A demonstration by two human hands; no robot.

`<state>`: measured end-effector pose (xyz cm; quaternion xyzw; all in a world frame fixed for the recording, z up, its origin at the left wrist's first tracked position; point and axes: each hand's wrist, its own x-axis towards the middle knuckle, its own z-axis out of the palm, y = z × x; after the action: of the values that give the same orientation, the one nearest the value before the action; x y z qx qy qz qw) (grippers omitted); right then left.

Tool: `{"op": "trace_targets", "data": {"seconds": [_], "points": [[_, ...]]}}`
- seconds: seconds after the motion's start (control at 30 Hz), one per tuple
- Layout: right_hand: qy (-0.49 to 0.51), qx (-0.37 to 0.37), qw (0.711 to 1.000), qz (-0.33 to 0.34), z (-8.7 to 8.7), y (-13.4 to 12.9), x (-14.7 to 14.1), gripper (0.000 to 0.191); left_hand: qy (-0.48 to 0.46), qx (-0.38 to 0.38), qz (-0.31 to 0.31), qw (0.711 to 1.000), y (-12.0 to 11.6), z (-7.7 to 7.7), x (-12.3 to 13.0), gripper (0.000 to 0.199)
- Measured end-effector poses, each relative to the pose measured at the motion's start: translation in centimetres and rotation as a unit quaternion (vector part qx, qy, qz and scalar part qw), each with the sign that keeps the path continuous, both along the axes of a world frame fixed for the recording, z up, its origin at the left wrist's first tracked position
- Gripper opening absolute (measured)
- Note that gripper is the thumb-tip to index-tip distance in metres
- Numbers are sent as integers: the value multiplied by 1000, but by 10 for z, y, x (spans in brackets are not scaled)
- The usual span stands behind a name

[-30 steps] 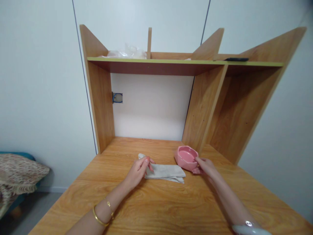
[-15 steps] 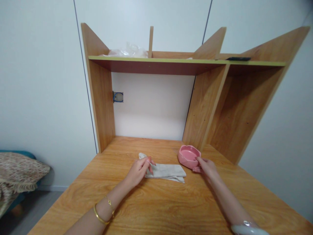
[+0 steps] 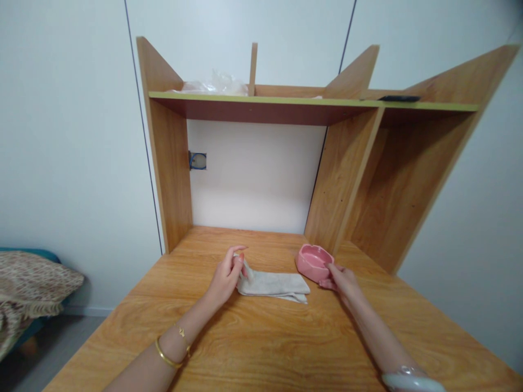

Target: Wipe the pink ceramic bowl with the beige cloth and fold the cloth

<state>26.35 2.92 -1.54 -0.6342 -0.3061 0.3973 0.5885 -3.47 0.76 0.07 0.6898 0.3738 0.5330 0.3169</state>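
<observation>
My right hand (image 3: pixel 341 282) grips the near right rim of a pink faceted ashtray (image 3: pixel 307 267), thumb at the inside and fingers underneath. The ashtray is tilted slightly toward me, close over the desktop. On the left, my left hand (image 3: pixel 226 275) pinches the left end of a folded light grey cloth (image 3: pixel 278 284), its index finger stretched out. That end of the cloth is drawn up to the fingertips, while the rest lies flat on the wood, left of and in front of the ashtray.
The wooden desk (image 3: pixel 261 343) carries a shelf unit (image 3: pixel 265 103) along its back. A clear plastic bag (image 3: pixel 216 84) and a dark flat object (image 3: pixel 399 98) lie on the shelf. An uncovered wall socket box (image 3: pixel 198 161) shows behind. A blanket-covered seat (image 3: pixel 36 283) stands at left.
My left hand has shifted slightly left and up, lifting the cloth's left end, and its index finger has straightened. The ashtray in my right hand has moved slightly left.
</observation>
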Motion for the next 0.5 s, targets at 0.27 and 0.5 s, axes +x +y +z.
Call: {"op": "trace_targets", "data": {"seconds": [0.27, 0.5], "points": [[9, -1, 1000, 9, 0, 0, -1, 10, -21, 29, 65, 997, 6, 2, -5, 32], [9, 4, 1000, 18, 0, -1, -1, 15, -11, 30, 105, 994, 12, -1, -10, 29]]}}
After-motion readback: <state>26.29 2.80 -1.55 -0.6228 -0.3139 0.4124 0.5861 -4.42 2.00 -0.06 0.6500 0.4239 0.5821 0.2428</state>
